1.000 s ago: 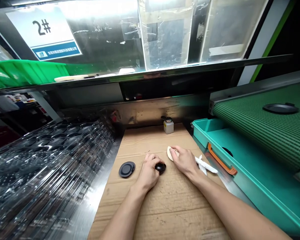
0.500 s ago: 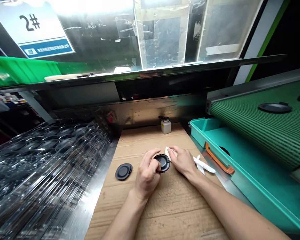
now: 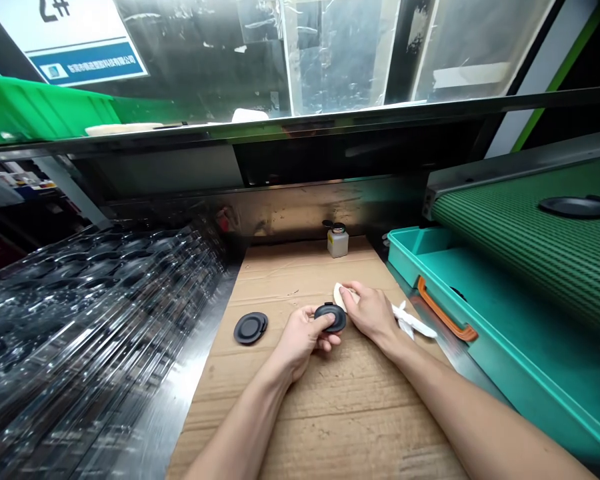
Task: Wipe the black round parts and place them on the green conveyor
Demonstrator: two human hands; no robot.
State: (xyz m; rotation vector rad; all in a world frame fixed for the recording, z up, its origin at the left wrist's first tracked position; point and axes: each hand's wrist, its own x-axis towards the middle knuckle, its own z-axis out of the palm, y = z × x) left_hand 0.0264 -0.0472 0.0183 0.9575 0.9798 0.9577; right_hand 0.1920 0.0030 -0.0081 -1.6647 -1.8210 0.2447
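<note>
While the left grip clamps a round black disc and the right grip closes on a cream oval pad, the brown cardboard-covered bench runs beside a teal plastic tray.

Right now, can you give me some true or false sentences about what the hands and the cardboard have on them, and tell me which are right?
The left hand holds a round black disc. True.
The right hand holds a second black disc. False: it holds a pale pad.
A small white bottle stands on the cardboard beyond the hands. True.
The teal tray has a green handle. False: its handle is orange.
Another black disc lies on the cardboard, left of the hands. True.
</note>
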